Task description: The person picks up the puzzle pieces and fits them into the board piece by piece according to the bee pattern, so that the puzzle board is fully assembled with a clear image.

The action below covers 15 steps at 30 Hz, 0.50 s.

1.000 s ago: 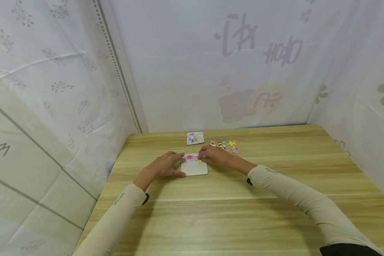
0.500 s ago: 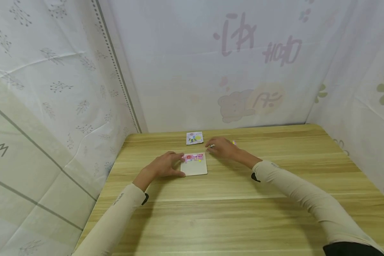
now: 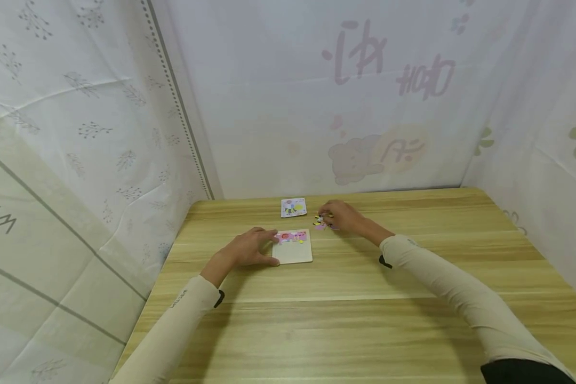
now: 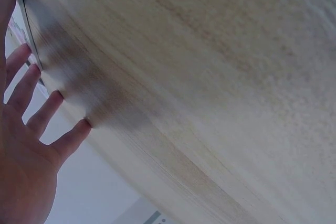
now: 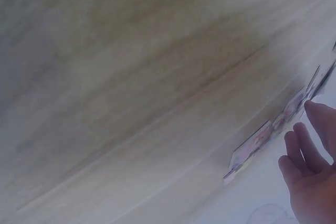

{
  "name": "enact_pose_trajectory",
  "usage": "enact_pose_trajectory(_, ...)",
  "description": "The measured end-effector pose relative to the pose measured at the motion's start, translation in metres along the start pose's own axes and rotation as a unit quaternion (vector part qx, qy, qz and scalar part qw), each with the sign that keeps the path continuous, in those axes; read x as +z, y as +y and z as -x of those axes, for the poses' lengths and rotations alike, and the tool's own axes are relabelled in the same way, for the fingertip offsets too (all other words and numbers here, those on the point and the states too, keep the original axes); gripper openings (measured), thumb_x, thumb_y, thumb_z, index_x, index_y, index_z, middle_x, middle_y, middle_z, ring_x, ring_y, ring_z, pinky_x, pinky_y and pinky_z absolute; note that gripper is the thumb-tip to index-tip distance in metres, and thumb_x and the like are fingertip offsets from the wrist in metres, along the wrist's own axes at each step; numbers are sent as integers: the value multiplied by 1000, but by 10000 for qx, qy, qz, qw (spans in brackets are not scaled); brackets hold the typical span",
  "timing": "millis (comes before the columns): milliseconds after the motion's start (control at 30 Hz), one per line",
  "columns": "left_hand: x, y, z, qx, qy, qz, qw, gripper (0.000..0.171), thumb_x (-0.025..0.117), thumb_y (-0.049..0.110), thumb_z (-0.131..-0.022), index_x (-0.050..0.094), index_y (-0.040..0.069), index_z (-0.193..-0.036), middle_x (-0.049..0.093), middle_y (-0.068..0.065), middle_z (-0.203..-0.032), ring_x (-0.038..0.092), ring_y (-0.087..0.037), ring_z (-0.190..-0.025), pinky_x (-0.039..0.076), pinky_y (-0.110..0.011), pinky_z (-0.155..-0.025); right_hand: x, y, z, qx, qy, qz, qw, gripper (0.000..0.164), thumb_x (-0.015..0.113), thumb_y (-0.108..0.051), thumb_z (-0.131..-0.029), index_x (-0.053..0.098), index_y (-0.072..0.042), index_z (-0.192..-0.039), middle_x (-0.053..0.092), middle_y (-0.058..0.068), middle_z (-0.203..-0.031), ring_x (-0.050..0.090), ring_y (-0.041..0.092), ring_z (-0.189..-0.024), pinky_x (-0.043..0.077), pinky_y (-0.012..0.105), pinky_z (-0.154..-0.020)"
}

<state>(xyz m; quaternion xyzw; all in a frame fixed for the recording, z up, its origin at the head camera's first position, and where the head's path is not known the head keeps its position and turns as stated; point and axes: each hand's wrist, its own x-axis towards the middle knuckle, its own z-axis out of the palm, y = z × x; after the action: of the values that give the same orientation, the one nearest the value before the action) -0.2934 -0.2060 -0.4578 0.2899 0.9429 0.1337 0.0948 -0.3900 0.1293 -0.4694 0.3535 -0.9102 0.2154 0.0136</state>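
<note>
My left hand (image 3: 250, 247) rests at the left side of a pale square puzzle board (image 3: 293, 254), fingers spread and nearly straight. Its fingertips touch the board's edge, also seen in the left wrist view. Joined pink puzzle pieces (image 3: 293, 236) lie along the board's far edge. Up and to the right, my right hand (image 3: 344, 217) reaches down over several loose puzzle pieces (image 3: 320, 226), fingers bent. The right wrist view has a fingertip touching the loose pieces (image 5: 252, 145). Whether a piece is pinched is hidden.
Behind the board lies a small picture card (image 3: 293, 207) with a striped bee. Everything sits on a wood-grain table (image 3: 288, 325), its far edge close behind the card. Printed white curtains (image 3: 278, 106) enclose the back and sides.
My right hand has left the board and moved up and right to the loose pieces, uncovering the pink pieces at the board's far right corner. My left hand stays in place.
</note>
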Motion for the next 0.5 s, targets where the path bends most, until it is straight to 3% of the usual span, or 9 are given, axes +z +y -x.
enact_pose_trajectory(233, 0, -2, -2, 10, 58, 4, 10000, 73, 76, 65, -85, 64, 21, -142, 46, -1, -161, 38, -33, -149, 42, -63, -110, -4, 3, -4, 235, -193, -23, 9995, 23, 67, -8, -102, 75, -3, -122, 72, 14, -120, 68, 29, -110, 56, 45, -95)
enact_pose_trajectory(500, 2, -4, -3, 37, 28, -8, 10000, 74, 75, 67, -85, 64, 21, -142, 46, -1, -161, 39, -33, -148, 42, -63, -110, -1, 5, -11, 153, -253, -105, 9995, 24, 65, -9, -103, 74, -2, -124, 71, 12, -118, 66, 23, -101, 56, 44, -93)
